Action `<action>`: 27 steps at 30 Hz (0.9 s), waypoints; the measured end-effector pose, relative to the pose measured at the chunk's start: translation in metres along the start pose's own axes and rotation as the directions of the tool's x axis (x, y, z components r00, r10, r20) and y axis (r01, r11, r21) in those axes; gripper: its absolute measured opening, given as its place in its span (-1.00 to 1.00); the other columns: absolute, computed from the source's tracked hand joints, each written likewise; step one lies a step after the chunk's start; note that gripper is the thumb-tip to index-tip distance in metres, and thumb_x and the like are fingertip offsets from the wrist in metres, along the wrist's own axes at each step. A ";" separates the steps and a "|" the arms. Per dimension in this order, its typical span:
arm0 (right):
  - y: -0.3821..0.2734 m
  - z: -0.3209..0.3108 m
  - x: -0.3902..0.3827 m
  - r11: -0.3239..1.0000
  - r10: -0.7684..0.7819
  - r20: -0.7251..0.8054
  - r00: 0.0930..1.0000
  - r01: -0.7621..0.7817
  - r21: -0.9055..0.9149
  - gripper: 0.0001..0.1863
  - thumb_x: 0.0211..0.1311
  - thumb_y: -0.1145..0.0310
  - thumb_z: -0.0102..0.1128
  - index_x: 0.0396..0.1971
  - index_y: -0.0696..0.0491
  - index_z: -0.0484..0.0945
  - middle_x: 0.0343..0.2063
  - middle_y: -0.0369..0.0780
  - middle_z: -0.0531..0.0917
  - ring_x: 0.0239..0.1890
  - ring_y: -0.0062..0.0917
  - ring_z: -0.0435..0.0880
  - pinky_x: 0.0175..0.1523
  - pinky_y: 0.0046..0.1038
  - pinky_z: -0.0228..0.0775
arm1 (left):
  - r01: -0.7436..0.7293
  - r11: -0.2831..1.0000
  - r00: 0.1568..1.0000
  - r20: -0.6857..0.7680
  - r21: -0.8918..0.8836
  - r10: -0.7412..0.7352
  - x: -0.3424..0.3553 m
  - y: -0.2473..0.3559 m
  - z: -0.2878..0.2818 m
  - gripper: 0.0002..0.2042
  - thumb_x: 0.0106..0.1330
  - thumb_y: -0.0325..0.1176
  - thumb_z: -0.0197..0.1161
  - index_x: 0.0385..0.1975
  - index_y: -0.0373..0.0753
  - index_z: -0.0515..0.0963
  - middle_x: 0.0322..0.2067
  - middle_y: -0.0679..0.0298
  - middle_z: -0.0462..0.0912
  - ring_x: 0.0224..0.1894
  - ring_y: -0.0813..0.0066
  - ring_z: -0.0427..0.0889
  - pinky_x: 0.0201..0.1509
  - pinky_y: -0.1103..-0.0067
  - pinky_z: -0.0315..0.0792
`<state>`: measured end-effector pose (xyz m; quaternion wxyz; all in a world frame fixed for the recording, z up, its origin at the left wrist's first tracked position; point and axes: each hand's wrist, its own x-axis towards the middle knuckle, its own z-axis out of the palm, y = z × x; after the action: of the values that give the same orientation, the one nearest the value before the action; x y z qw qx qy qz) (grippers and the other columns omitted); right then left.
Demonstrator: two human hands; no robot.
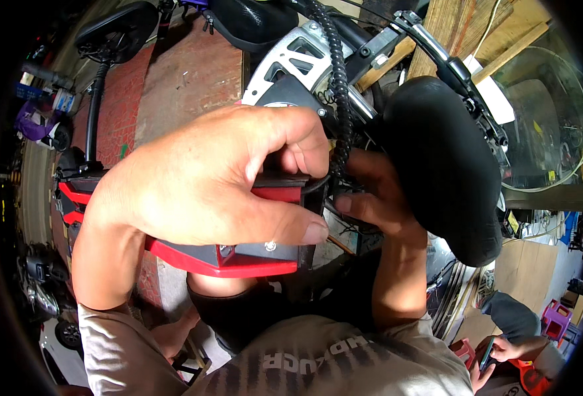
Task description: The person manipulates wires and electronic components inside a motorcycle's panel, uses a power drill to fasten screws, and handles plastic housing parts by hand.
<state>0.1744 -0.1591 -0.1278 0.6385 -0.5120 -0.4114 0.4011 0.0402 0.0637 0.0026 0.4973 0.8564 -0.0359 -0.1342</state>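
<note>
Red edging on the black body (pixel 255 268), directly under the left hand (pixel 192 177): thumb apart from curled fingers, any pinch hidden. Over to the right hand (pixel 392 210), curled between spiral-wrapped cable (pixel 338 86) and black saddle (pixel 440 152); can't tell what it grips. Looks like wiring work; next move calls for steady fingers. Pale lettering crosses the grey shirt (pixel 351 373).

This seems to be a small-vehicle repair workshop. A bare metal frame (pixel 298 56), wooden boards (pixel 455 30) and a parked motorbike (pixel 40 285) suggest it.
</note>
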 end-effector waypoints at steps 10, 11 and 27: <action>0.023 0.000 -0.015 0.969 -0.109 -0.068 0.992 0.121 0.216 -0.38 0.16 0.33 0.63 0.19 0.22 0.61 0.06 -0.17 0.71 0.30 -0.36 0.62 0.45 -0.26 0.37 | 0.062 0.994 0.998 0.037 -0.093 -0.059 0.000 0.006 -0.002 -0.63 0.23 -0.41 0.62 -0.03 -0.29 0.61 -0.08 0.36 0.62 0.01 0.55 0.57 0.13 0.53 0.47; 0.027 -0.001 -0.017 0.973 -0.081 -0.066 0.995 0.093 0.211 -0.30 0.11 0.37 0.60 0.27 0.24 0.57 0.13 -0.13 0.70 0.33 -0.33 0.62 0.50 -0.24 0.33 | 0.065 0.992 0.997 0.034 -0.110 -0.062 0.000 0.006 -0.001 -0.64 0.25 -0.41 0.61 -0.03 -0.29 0.61 -0.08 0.36 0.63 0.01 0.57 0.58 0.12 0.54 0.48; 0.015 -0.015 -0.030 0.981 -0.030 0.149 0.988 0.058 -0.184 -0.20 0.19 0.68 0.29 0.52 0.20 0.41 0.38 -0.06 0.61 0.36 -0.35 0.64 0.32 -0.31 0.46 | 0.162 0.953 0.987 0.035 -0.256 -0.158 0.005 -0.002 0.002 -0.74 0.38 -0.37 0.55 -0.09 -0.32 0.63 -0.17 0.36 0.64 -0.12 0.60 0.61 0.03 0.57 0.53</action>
<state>0.1769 -0.1900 -0.1479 0.5644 -0.5302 -0.5041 0.3823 0.0440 0.0622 -0.0013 0.5916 0.7835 0.0476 -0.1838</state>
